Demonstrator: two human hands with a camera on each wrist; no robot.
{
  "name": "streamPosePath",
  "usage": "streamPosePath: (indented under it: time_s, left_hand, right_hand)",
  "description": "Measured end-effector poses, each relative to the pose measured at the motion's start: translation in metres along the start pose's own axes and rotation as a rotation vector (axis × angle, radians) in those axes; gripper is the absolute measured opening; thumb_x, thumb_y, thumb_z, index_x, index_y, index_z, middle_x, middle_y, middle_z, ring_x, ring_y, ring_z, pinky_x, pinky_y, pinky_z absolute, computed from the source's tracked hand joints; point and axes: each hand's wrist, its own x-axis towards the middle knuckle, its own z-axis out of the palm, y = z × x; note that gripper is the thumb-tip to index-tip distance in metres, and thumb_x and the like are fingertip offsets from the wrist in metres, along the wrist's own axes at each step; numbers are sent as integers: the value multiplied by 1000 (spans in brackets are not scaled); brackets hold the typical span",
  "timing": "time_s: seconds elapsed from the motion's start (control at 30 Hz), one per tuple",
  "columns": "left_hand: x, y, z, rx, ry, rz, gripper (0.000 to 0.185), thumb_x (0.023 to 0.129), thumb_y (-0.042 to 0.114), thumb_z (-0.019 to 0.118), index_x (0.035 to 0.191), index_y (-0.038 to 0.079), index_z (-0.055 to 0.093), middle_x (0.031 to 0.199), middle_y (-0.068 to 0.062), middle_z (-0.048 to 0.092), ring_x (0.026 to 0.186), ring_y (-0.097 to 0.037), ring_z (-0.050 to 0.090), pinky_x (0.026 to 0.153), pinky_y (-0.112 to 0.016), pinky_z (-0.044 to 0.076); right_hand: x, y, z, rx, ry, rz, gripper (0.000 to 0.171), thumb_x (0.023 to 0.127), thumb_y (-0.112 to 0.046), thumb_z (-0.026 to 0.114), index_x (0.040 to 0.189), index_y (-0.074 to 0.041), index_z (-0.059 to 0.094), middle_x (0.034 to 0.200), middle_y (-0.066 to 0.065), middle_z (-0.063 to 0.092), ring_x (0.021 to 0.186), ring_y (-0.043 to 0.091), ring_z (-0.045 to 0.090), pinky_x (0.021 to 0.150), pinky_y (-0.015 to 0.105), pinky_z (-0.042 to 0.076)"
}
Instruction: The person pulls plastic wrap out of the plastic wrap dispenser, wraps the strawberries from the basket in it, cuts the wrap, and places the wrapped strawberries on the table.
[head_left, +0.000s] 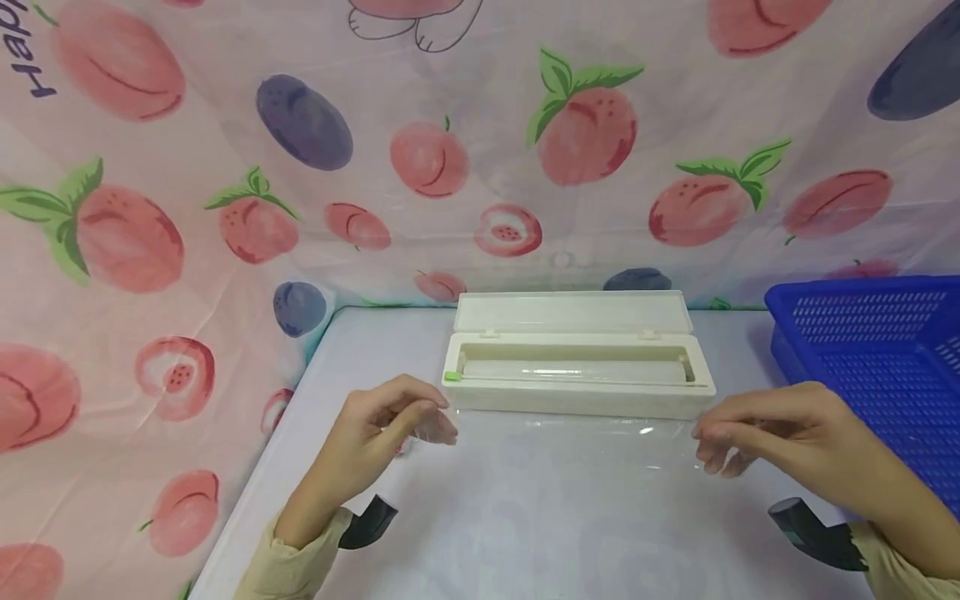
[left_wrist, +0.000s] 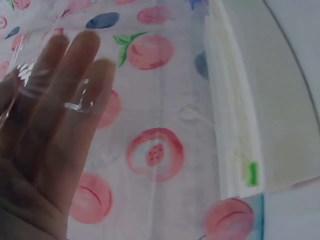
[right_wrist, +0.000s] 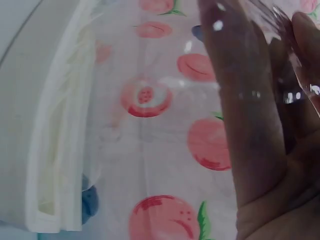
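Note:
A cream cling-film dispenser box (head_left: 577, 375) lies open on the table, its lid tipped back and a green slider (head_left: 452, 377) at its left end. A clear sheet of film (head_left: 570, 437) stretches from the box toward me. My left hand (head_left: 390, 433) pinches the sheet's left corner. My right hand (head_left: 757, 433) pinches its right corner. In the left wrist view the fingers (left_wrist: 60, 105) show blurred behind the film, with the box (left_wrist: 245, 100) at right. In the right wrist view the fingers (right_wrist: 250, 110) press the film, and the box (right_wrist: 55, 140) is at left.
A blue perforated plastic basket (head_left: 877, 367) stands at the table's right edge, close to my right hand. A peach-print cloth (head_left: 225, 167) hangs behind and to the left of the pale table (head_left: 525, 533).

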Motion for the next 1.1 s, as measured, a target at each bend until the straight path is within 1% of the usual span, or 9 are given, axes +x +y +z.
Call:
streamPosePath:
  time_s: [0.07, 0.13, 0.27, 0.4, 0.5, 0.77, 0.9, 0.97, 1.1]
  left_hand:
    - [-8, -5, 2, -25, -52, -10, 20, 97, -10, 52, 106, 3, 64, 85, -13, 74, 76, -18, 74, 59, -28, 59]
    - [-17, -10, 6, -56, -87, -49, 20, 98, -9, 50, 106, 4, 64, 86, -12, 74, 77, -19, 74, 67, -34, 61]
    - [-31, -19, 13, -71, -122, -107, 18, 100, -6, 49, 107, 4, 63, 87, -12, 75, 79, -18, 74, 70, -36, 62]
    - [-41, -28, 21, -57, -157, -189, 13, 102, 3, 51, 105, 2, 64, 86, -9, 75, 81, -14, 74, 73, -33, 61]
    - [-47, -34, 27, -30, -176, -252, 13, 102, 11, 53, 104, 5, 65, 85, -4, 75, 81, -11, 73, 77, -31, 61]
    - [-55, -46, 36, 34, -212, -323, 18, 102, 25, 56, 106, 10, 67, 83, 3, 76, 82, -9, 72, 76, -24, 57]
    - [-59, -54, 39, 94, -240, -339, 20, 101, 29, 58, 107, 12, 67, 82, 8, 76, 71, -7, 66, 67, -18, 48]
    - [-61, -58, 40, 104, -236, -344, 20, 101, 30, 58, 107, 13, 67, 82, 9, 76, 72, -6, 66, 67, -18, 47]
    - [-64, -64, 43, 85, -212, -346, 21, 101, 29, 56, 106, 12, 66, 83, 8, 76, 84, -6, 71, 76, -22, 53]
  right_hand:
    - [-5, 6, 2, 33, -77, 20, 36, 87, 24, 55, 106, -3, 71, 87, 3, 75, 73, 11, 71, 54, 26, 57]
    - [-10, 10, 5, 51, -129, 59, 39, 88, 23, 54, 107, -6, 71, 89, 2, 75, 74, 11, 71, 54, 27, 58]
    - [-17, 19, 11, 100, -188, 134, 38, 91, 20, 52, 109, -7, 71, 92, 2, 75, 76, 13, 72, 55, 31, 59]
    - [-24, 29, 19, 156, -228, 170, 36, 93, 18, 50, 110, -7, 71, 93, 5, 75, 75, 14, 73, 54, 33, 59]
    - [-30, 36, 25, 180, -240, 209, 34, 94, 16, 51, 109, -7, 72, 92, 5, 75, 75, 13, 73, 53, 34, 59]
    - [-43, 57, 33, 190, -269, 343, 25, 97, 6, 54, 107, -5, 74, 98, -1, 76, 81, 7, 71, 55, 35, 59]
    - [-47, 67, 36, 200, -266, 364, 24, 98, 5, 53, 107, -2, 73, 95, -2, 76, 80, 6, 71, 55, 35, 59]
    - [-49, 71, 38, 205, -251, 371, 24, 99, 5, 52, 109, -1, 72, 92, 0, 75, 78, 7, 71, 54, 35, 59]
    - [-52, 78, 42, 246, -233, 383, 24, 100, 5, 49, 110, 1, 71, 86, 5, 75, 77, 7, 71, 53, 37, 59]
